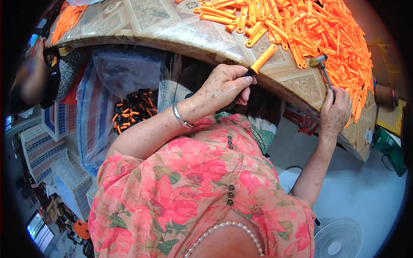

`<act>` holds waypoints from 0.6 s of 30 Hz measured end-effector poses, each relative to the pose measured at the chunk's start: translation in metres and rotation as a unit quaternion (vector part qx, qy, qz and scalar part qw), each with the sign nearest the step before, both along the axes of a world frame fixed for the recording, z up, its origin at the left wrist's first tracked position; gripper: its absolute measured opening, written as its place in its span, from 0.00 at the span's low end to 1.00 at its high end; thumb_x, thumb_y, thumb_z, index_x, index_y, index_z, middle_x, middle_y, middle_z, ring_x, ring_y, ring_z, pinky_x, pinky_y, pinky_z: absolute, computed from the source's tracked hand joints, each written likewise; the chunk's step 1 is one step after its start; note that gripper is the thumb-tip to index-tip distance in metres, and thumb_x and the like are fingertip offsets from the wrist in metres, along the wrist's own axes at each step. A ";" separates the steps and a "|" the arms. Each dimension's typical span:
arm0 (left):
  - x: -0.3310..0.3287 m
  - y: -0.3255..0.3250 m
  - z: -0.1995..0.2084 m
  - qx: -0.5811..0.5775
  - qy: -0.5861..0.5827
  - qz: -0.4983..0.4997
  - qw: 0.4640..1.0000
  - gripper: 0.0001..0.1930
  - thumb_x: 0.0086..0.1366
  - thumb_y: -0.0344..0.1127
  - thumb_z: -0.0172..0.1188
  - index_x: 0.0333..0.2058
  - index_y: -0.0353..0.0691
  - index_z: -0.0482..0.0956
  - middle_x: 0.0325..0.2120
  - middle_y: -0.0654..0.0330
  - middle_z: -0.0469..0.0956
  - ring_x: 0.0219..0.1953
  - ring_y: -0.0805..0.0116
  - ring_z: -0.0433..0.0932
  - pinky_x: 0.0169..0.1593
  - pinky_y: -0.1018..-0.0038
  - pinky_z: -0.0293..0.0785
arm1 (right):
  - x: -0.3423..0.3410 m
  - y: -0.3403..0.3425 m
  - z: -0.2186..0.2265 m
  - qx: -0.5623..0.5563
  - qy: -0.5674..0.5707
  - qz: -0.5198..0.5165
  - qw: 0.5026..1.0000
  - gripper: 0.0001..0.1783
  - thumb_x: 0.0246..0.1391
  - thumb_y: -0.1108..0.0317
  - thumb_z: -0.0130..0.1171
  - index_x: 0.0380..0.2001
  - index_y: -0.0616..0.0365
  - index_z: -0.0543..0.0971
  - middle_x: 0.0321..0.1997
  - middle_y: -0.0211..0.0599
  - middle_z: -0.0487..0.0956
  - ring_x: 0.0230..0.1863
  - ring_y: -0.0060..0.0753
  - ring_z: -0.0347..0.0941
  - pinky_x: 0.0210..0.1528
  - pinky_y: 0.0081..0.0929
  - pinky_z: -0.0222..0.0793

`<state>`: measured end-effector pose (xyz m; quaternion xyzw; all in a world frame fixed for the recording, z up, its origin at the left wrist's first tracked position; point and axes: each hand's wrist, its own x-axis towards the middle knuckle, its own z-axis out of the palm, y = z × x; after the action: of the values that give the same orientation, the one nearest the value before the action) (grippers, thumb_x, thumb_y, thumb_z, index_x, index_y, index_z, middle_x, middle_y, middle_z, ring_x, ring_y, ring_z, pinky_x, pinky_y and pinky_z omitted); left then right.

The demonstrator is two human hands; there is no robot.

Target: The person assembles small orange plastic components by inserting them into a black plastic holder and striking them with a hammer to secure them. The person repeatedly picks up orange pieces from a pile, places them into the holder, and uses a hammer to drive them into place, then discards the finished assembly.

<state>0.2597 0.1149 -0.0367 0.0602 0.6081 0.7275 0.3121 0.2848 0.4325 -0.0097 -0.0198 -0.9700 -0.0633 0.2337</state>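
Observation:
My left hand point(228, 86) is closed around the black end of a tool handle, just off the table's front edge. An orange plastic sleeve point(263, 59) sticks out past my thumb and points up and right over the table. In my right hand point(336, 109) is the thin shaft of a small hammer point(318, 60), its head raised over the tabletop. Beside both hands lies a large heap of orange plastic handles point(297, 26), each with a hole at one end. What my left fingers cover at the lower part of the handle is hidden.
A striped woven bag point(92, 103) with a plastic liner holds black and orange pieces point(135, 107). The patterned table point(172, 28) curves across the top, with more orange handles point(68, 21) far left, near a blurred person point(34, 77). Crates point(41, 150) stand left, a fan point(337, 238) lower right.

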 end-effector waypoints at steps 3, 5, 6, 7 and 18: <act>-0.004 0.002 0.007 -0.005 -0.031 0.004 0.999 0.11 0.72 0.33 0.49 0.39 0.32 0.78 0.19 0.63 0.77 0.23 0.78 0.75 0.30 0.79 0.75 | 0.009 -0.016 0.005 -0.109 0.046 0.019 0.993 0.09 0.62 0.66 0.54 0.41 0.58 0.79 0.38 0.39 0.80 0.41 0.46 0.76 0.43 0.39 0.70; -0.002 0.002 0.009 -0.006 -0.055 0.010 0.998 0.12 0.72 0.33 0.48 0.39 0.32 0.78 0.19 0.62 0.78 0.22 0.77 0.76 0.30 0.79 0.75 | 0.023 -0.042 0.014 -0.255 -0.006 0.089 0.963 0.13 0.62 0.73 0.51 0.48 0.56 0.78 0.37 0.39 0.80 0.38 0.41 0.78 0.42 0.34 0.72; -0.002 0.002 0.011 0.000 -0.064 0.011 0.998 0.12 0.72 0.33 0.48 0.40 0.32 0.78 0.19 0.62 0.78 0.22 0.76 0.77 0.30 0.79 0.76 | 0.028 -0.061 0.020 -0.320 -0.033 0.135 0.937 0.15 0.62 0.75 0.51 0.50 0.55 0.78 0.37 0.39 0.80 0.37 0.38 0.78 0.42 0.32 0.72; -0.004 0.002 0.013 0.006 -0.070 0.010 0.998 0.12 0.72 0.34 0.48 0.40 0.32 0.78 0.19 0.61 0.79 0.22 0.76 0.77 0.29 0.79 0.76 | 0.031 -0.074 0.025 -0.381 -0.056 0.179 0.905 0.18 0.61 0.77 0.51 0.53 0.54 0.78 0.36 0.39 0.80 0.36 0.36 0.77 0.42 0.30 0.72; -0.001 0.008 0.018 -0.014 -0.093 0.036 0.995 0.11 0.71 0.34 0.49 0.40 0.33 0.78 0.20 0.60 0.79 0.21 0.74 0.78 0.27 0.78 0.77 | 0.034 -0.097 0.019 -0.422 -0.093 0.266 0.862 0.26 0.59 0.82 0.49 0.58 0.48 0.75 0.45 0.41 0.79 0.44 0.30 0.76 0.47 0.25 0.70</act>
<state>0.2586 0.1233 -0.0188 -0.0340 0.5884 0.7322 0.3414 0.3192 0.3351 0.0089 0.1484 -0.8896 0.4151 0.1198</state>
